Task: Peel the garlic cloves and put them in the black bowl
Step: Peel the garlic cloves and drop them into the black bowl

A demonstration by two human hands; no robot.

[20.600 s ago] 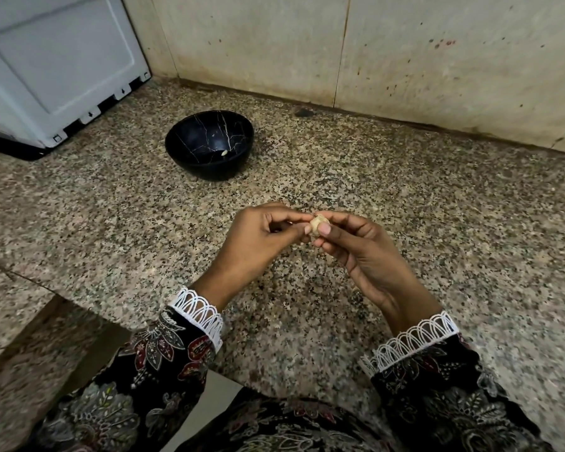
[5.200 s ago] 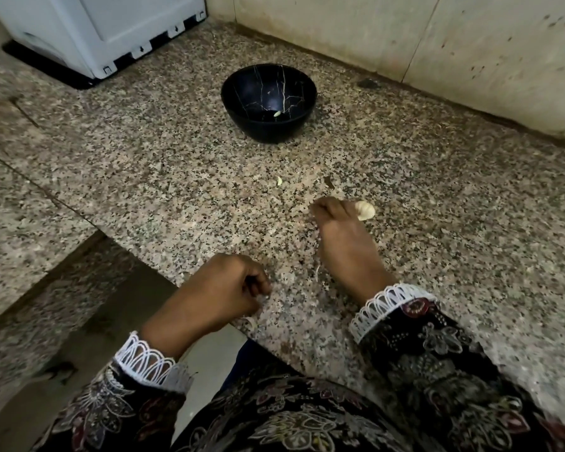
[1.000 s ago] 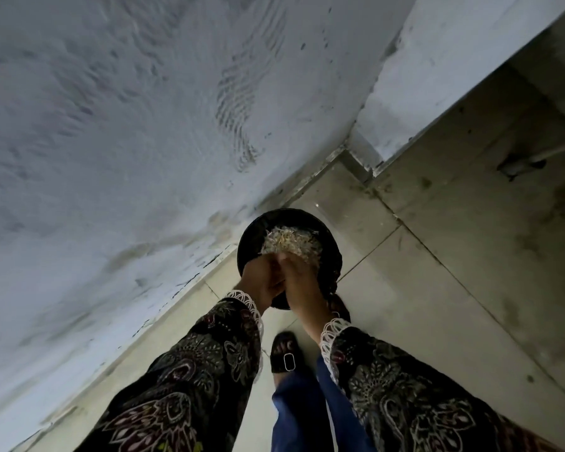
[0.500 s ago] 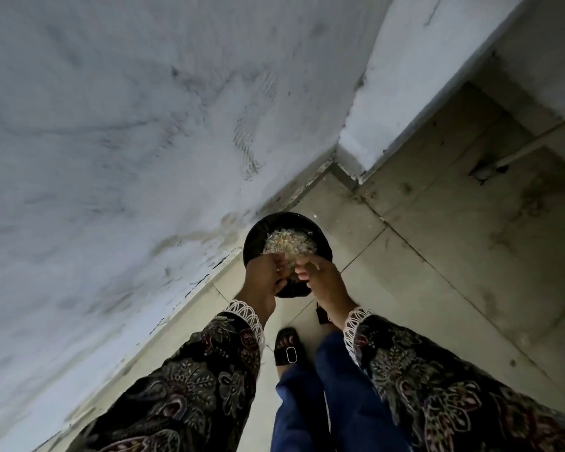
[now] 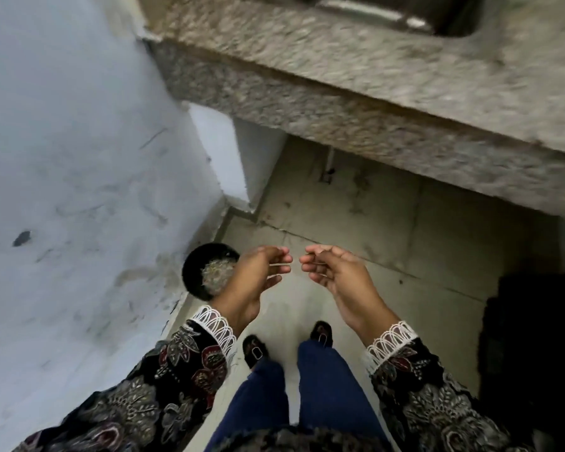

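Note:
I am standing, looking down at the floor. My left hand (image 5: 258, 275) and my right hand (image 5: 333, 272) are held up side by side, palms turned inward, fingers loosely curled, fingertips a short gap apart. Neither hand holds anything that I can see. Below and left of my left hand, a round black container (image 5: 194, 265) stands on the floor against the wall, holding a heap of pale papery scraps (image 5: 216, 277). No garlic clove shows, and the counter's black bowl is out of view.
The speckled granite counter edge (image 5: 372, 102) crosses the top, with a steel sink (image 5: 405, 11) at its far side. A white wall (image 5: 79, 158) fills the left. A dark bulky object (image 5: 535, 337) stands at right. My sandalled feet (image 5: 255, 350) are on the tiled floor (image 5: 405, 239).
Both hands have come up and away from the black floor container and moved apart. The view has swung so the counter edge and sink now show.

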